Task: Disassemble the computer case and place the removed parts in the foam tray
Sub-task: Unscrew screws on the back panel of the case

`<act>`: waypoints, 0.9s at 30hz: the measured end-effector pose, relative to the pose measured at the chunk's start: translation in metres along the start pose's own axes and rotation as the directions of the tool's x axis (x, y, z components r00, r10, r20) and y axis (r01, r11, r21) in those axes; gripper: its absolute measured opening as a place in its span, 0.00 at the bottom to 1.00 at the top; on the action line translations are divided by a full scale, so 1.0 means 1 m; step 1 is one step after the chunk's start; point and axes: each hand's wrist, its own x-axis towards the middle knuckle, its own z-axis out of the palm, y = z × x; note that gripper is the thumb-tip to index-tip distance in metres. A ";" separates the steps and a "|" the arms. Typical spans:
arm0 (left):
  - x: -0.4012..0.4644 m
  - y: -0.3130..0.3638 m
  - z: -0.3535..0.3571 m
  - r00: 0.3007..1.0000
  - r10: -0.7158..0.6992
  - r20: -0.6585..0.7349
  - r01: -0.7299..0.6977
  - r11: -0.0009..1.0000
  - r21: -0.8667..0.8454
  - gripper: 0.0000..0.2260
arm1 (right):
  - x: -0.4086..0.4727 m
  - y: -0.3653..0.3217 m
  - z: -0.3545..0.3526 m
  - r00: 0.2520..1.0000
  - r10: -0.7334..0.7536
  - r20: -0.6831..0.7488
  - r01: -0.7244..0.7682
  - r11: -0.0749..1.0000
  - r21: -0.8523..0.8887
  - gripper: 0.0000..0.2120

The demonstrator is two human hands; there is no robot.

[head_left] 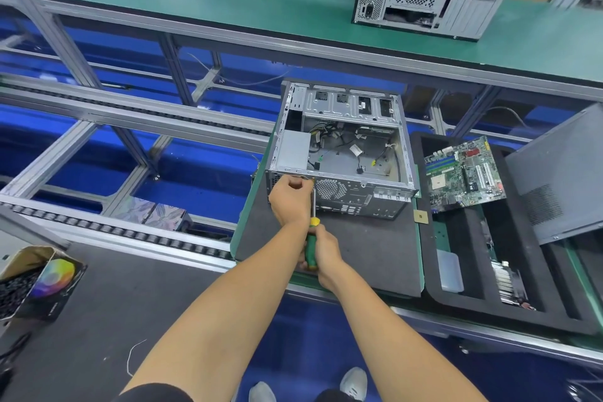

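A: The computer case (342, 153) looks like bare metal, dull grey, its rear panel perforated

B: Under it, the mat (365, 248) is matt and dark, slightly rough, like foam. Right of the case, the foam tray (473, 300) is matt black, and its motherboard (463, 173) is glossy green

A: Near the case's rear panel, the screwdriver (310, 248) has a smooth plastic handle, green and yellow, with a shiny metal shaft

Left hand (290, 197) curled, fingertips pinched; right hand (323, 251) fisted, both forearms outstretched.
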 end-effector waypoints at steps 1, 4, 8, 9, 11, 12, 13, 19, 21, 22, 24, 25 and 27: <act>0.000 -0.001 0.000 1.000 0.009 -0.003 -0.009 1.000 -0.027 0.04 | 0.000 -0.001 0.000 1.000 0.004 -0.001 -0.004 1.000 0.002 0.13; -0.001 -0.005 0.001 1.000 0.029 -0.004 -0.030 0.991 -0.128 0.03 | -0.001 -0.002 -0.002 1.000 0.014 -0.001 -0.014 1.000 0.002 0.12; -0.001 -0.011 0.003 0.998 0.055 -0.004 -0.055 0.985 -0.166 0.04 | -0.003 -0.004 -0.005 1.000 0.011 -0.002 -0.011 1.000 -0.002 0.11; -0.001 -0.012 0.003 0.998 0.060 -0.006 -0.061 0.984 -0.167 0.03 | -0.003 -0.005 -0.005 1.000 0.010 -0.002 -0.010 1.000 -0.003 0.11; -0.001 -0.014 0.003 0.997 0.080 -0.003 -0.080 0.983 -0.167 0.03 | -0.004 -0.006 -0.007 1.000 0.012 -0.001 -0.012 1.000 -0.003 0.11; -0.001 -0.014 0.003 0.996 0.090 0.002 -0.088 0.982 -0.167 0.03 | -0.004 -0.006 -0.007 1.000 0.018 0.003 -0.018 1.000 0.000 0.11; -0.001 -0.014 0.002 0.995 0.097 0.004 -0.095 0.981 -0.167 0.03 | -0.004 -0.006 -0.008 1.000 0.026 0.008 -0.026 1.000 0.002 0.11; 0.000 -0.018 0.000 0.991 0.135 0.002 -0.134 0.980 -0.149 0.02 | -0.004 -0.007 -0.009 0.999 0.025 0.025 -0.025 1.000 -0.009 0.12; 0.000 -0.019 -0.001 0.989 0.146 0.009 -0.143 0.981 -0.129 0.03 | -0.004 -0.007 -0.009 0.999 0.023 0.026 -0.022 1.000 -0.017 0.12; -0.001 -0.020 -0.001 0.989 0.148 0.010 -0.145 0.981 -0.127 0.03 | -0.004 -0.007 -0.009 0.999 0.024 0.026 -0.023 1.000 -0.020 0.12; -0.001 -0.021 -0.001 0.990 0.144 0.005 -0.142 0.980 -0.138 0.03 | -0.003 -0.007 -0.010 0.999 0.029 0.024 -0.029 0.999 -0.019 0.11; -0.001 -0.021 -0.001 0.990 0.140 -0.002 -0.139 0.979 -0.149 0.01 | -0.003 -0.006 -0.011 0.999 0.031 0.025 -0.031 0.999 -0.017 0.11; -0.003 -0.020 0.001 0.992 0.128 -0.019 -0.129 0.976 -0.173 0.01 | -0.003 -0.006 -0.012 0.999 0.036 0.027 -0.036 0.999 -0.012 0.11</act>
